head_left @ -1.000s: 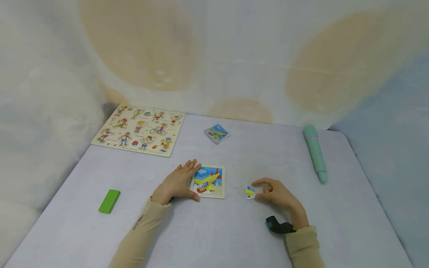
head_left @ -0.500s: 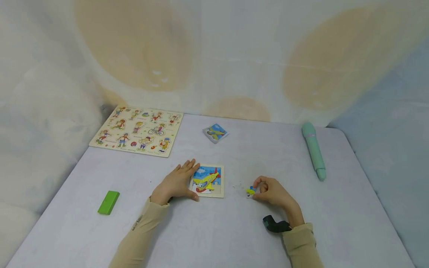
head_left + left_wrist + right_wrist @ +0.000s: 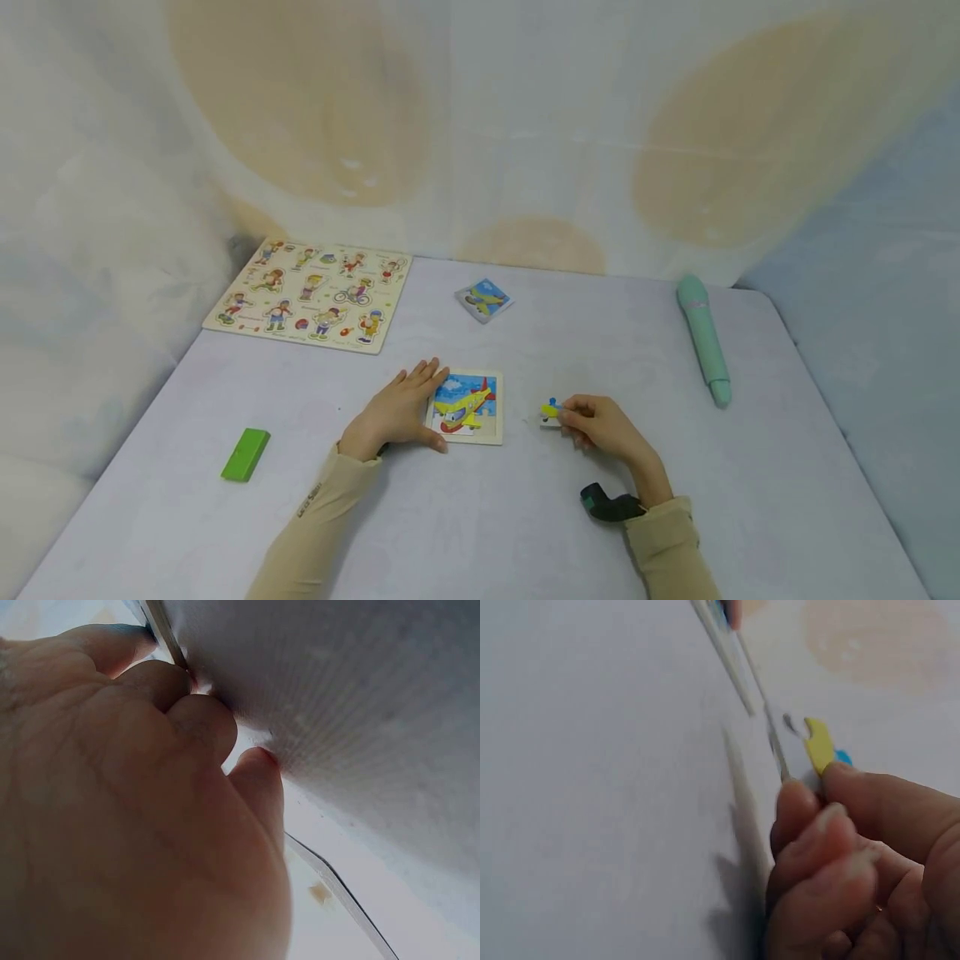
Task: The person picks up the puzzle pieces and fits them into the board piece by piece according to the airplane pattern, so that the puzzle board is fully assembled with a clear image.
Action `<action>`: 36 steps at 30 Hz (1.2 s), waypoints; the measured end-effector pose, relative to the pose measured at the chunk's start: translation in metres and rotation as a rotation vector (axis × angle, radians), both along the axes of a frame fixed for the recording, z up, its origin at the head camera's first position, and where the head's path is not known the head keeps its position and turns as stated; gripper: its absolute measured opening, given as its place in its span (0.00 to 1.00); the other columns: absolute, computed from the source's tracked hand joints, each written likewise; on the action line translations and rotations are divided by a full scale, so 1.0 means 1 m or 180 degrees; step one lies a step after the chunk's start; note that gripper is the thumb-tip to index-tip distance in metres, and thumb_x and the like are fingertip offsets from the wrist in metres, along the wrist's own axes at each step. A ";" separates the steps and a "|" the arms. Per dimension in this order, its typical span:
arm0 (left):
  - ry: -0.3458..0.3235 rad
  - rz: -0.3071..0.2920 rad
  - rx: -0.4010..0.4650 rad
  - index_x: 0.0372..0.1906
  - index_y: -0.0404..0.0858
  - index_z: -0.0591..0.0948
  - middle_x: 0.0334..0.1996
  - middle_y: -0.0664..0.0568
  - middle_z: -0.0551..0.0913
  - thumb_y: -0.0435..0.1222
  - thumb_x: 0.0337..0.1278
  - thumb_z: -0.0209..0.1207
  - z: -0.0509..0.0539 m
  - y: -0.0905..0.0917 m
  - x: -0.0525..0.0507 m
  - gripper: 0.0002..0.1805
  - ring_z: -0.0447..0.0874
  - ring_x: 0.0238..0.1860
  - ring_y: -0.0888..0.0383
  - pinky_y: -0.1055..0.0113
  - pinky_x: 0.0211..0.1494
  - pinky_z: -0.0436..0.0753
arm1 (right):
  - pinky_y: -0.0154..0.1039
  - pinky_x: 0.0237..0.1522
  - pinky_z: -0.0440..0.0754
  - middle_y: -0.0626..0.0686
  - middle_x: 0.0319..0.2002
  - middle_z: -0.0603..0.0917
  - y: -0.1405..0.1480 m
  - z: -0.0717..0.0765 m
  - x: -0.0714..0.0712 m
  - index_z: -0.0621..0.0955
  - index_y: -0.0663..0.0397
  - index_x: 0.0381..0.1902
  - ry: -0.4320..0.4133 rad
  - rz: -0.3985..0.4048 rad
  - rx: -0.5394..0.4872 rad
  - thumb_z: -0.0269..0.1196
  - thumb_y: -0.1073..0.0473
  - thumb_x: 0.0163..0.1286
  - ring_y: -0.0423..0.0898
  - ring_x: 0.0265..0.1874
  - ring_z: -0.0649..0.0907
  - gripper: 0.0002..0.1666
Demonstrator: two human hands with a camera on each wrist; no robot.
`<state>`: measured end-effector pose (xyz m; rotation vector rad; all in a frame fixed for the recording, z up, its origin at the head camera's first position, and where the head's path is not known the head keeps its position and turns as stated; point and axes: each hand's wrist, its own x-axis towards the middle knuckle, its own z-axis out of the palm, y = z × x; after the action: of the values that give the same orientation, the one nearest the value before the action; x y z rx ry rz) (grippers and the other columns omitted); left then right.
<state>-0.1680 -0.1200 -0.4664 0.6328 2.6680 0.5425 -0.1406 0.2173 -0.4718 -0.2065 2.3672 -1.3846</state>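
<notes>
A small airplane jigsaw puzzle (image 3: 468, 402) in a pale wooden frame lies in the middle of the table. My left hand (image 3: 397, 411) rests against its left side, fingers extended and thumb spread toward the near corner. In the left wrist view, that hand (image 3: 142, 780) hides most of what it touches. To the right of the frame, my right hand (image 3: 606, 427) pinches a yellow, blue and white puzzle piece (image 3: 551, 411) between thumb and fingers. The right wrist view shows the piece (image 3: 820, 746) held tilted, at the fingertips of my right hand (image 3: 855, 855).
A larger wooden puzzle board (image 3: 307, 296) with sports figures lies at the back left. Behind the frame is a small airplane picture card (image 3: 484, 300). A green block (image 3: 245, 455) lies on the left, a mint-green pen-shaped object (image 3: 705, 342) on the right.
My right hand has closed its fingers on the puzzle piece, lifted and tilted it, and shifted slightly left. The left hand has stayed at the frame.
</notes>
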 end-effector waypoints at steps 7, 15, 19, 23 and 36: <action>-0.0044 0.0001 0.0015 0.76 0.39 0.55 0.78 0.43 0.47 0.55 0.30 0.76 0.000 0.003 0.002 0.65 0.42 0.79 0.45 0.46 0.80 0.47 | 0.33 0.22 0.81 0.52 0.25 0.83 -0.032 0.005 -0.010 0.77 0.66 0.35 -0.0165 -0.0041 -0.0280 0.58 0.62 0.70 0.41 0.18 0.78 0.09; -0.0016 -0.0017 0.0003 0.76 0.39 0.55 0.78 0.43 0.48 0.56 0.30 0.76 -0.001 0.003 0.003 0.65 0.42 0.79 0.45 0.46 0.79 0.48 | 0.29 0.17 0.68 0.47 0.16 0.74 -0.069 0.004 -0.007 0.77 0.63 0.31 -0.0289 0.0241 -0.0188 0.59 0.60 0.69 0.38 0.13 0.71 0.10; -0.0003 0.0005 -0.0018 0.76 0.39 0.55 0.78 0.43 0.48 0.56 0.30 0.76 0.000 0.003 0.002 0.65 0.43 0.79 0.45 0.46 0.79 0.48 | 0.29 0.17 0.67 0.46 0.14 0.72 -0.080 0.002 -0.005 0.78 0.59 0.28 -0.0239 0.0287 0.0029 0.60 0.59 0.68 0.39 0.12 0.69 0.10; -0.0005 0.0012 -0.0035 0.76 0.39 0.55 0.78 0.43 0.48 0.56 0.30 0.76 -0.001 0.004 0.001 0.65 0.43 0.79 0.45 0.46 0.79 0.48 | 0.30 0.17 0.65 0.46 0.14 0.71 -0.084 0.001 -0.004 0.78 0.58 0.27 -0.0170 0.0292 0.0230 0.61 0.58 0.67 0.39 0.11 0.69 0.11; 0.0012 0.0032 -0.0021 0.76 0.39 0.55 0.78 0.43 0.48 0.56 0.30 0.76 0.001 0.002 0.000 0.65 0.43 0.79 0.44 0.46 0.79 0.48 | 0.30 0.19 0.63 0.44 0.16 0.72 -0.097 0.003 -0.001 0.77 0.54 0.21 0.0193 0.0086 0.0739 0.64 0.58 0.60 0.39 0.16 0.69 0.10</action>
<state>-0.1683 -0.1183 -0.4655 0.6195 2.6767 0.5356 -0.1419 0.1200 -0.4690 -0.2170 2.5401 -1.0936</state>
